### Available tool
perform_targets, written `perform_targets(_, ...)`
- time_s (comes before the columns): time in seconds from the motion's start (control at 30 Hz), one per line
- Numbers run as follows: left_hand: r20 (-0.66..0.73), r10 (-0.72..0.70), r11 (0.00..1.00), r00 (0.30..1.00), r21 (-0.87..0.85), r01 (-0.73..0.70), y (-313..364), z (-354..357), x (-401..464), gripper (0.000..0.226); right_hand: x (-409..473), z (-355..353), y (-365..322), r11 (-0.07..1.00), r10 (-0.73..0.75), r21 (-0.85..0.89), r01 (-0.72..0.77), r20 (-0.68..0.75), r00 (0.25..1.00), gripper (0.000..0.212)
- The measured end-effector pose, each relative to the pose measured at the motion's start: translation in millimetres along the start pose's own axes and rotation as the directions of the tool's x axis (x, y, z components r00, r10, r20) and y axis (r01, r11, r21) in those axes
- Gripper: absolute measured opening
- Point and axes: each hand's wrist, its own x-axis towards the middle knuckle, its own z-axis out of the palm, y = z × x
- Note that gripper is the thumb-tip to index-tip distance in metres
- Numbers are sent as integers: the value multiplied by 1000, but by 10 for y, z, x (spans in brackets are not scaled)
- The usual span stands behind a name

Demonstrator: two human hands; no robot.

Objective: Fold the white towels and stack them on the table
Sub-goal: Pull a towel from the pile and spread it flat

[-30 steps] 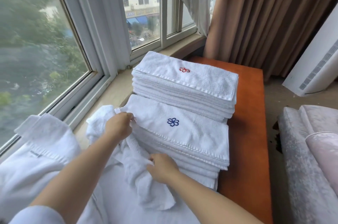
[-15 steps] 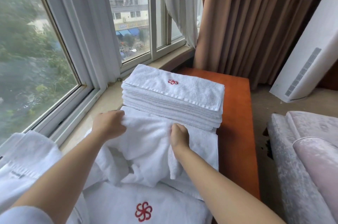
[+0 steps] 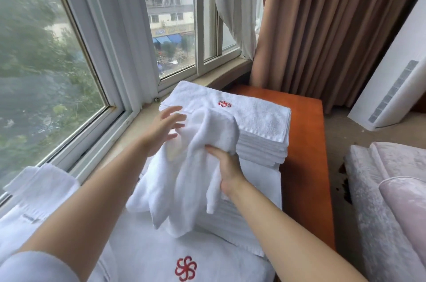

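A crumpled white towel (image 3: 189, 180) hangs in the air above the near folded stack (image 3: 260, 192). My right hand (image 3: 227, 166) grips it by a bunched part near its top. My left hand (image 3: 164, 130) is beside the towel's upper left with fingers spread, touching the cloth lightly. Behind them a taller stack of folded white towels (image 3: 258, 125) with a red flower emblem lies on the orange-brown wooden table (image 3: 306, 166). Another folded towel with a red emblem (image 3: 161, 263) lies nearest to me.
A window and stone sill (image 3: 129, 125) run along the left. More white cloth (image 3: 39, 192) lies on the sill at lower left. Brown curtains (image 3: 327, 28) hang behind the table. A white appliance (image 3: 391, 88) and a pale cushioned seat (image 3: 387, 201) stand on the right.
The loose towel has been lifted off the near stack and now hangs from my right hand. My left hand let go of it and opened, moving up toward the far stack.
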Motion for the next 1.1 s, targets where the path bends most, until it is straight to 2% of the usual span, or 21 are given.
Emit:
perform_targets(0.03,14,-65,998,998,16,64,-119,-69,19,75,17,-35,-49,998,-46,39,48,-63,997,38)
perform_targets(0.07,10,-137,979,991,157,133,-251,-128,26,85,30,-76,-78,995,-94,17,98,-134,987,40)
perform_targets(0.1,-4,-214,884,977,424,196,-391,-164,26,96,37,-131,-86,989,-143,-52,135,-207,968,41)
perform_targets(0.17,-74,-355,435,932,869,235,-685,-154,-44,101,30,-304,-34,954,-208,-272,124,-304,930,44)
perform_targets(0.2,-115,-361,307,925,922,235,-796,-131,-66,84,19,-409,29,927,-199,-367,70,-326,924,45)
perform_targets(0.23,-151,-313,327,938,910,256,-854,-104,-63,55,4,-509,91,911,-157,-412,6,-334,929,45)
perform_targets(0.27,-193,-243,446,951,848,286,-855,-85,-56,25,-15,-594,144,915,-91,-400,-53,-332,939,45)
perform_targets(0.33,-294,-165,699,941,639,322,-816,-33,-34,12,-59,-719,197,939,41,-317,-137,-292,956,44)
perform_targets(0.37,-289,-164,737,943,600,311,-796,-9,-14,11,-77,-758,202,941,73,-300,-157,-274,959,42)
perform_targets(0.4,-237,-207,716,949,625,312,-757,35,-38,26,-95,-789,199,940,86,-297,-167,-267,960,39)
perform_targets(0.5,-54,-462,457,885,841,289,-838,247,-209,83,-158,-851,136,952,102,-255,-170,-259,961,27)
perform_targets(0.53,-33,-458,375,889,899,227,-900,313,-241,83,-184,-866,110,952,105,-254,-168,-245,964,27)
perform_targets(0.6,-24,-359,246,933,962,119,-966,447,-291,61,-239,-892,66,943,92,-294,-153,-213,973,30)
perform_targets(0.67,-20,-289,197,957,977,80,-911,561,-334,44,-285,-901,37,937,94,-316,-150,-187,978,31)
perform_targets(0.7,-8,-280,215,960,974,71,-866,587,-343,37,-303,-908,23,937,97,-315,-152,-182,979,31)
perform_targets(0.73,8,-284,296,959,952,79,-818,596,-348,28,-313,-918,13,938,99,-312,-152,-180,979,30)
perform_targets(0.8,31,-352,660,935,717,225,-695,592,-366,19,-309,-940,-10,945,102,-287,-156,-196,975,30)
perform_targets(0.83,63,-365,808,929,517,283,-599,620,-397,15,-301,-955,-25,950,105,-265,-164,-222,969,32)
perform_targets(0.87,92,-346,892,934,341,297,-491,674,-434,13,-291,-977,-43,953,108,-248,-172,-254,961,35)
perform_targets(0.97,127,-247,963,961,139,230,-237,926,-461,16,-297,-1097,-135,957,133,-210,-202,-303,944,46)
perform_targets(1.1,240,-326,912,914,335,237,-21,1494,-496,17,-404,-1577,-366,922,181,-272,-277,-331,926,62)
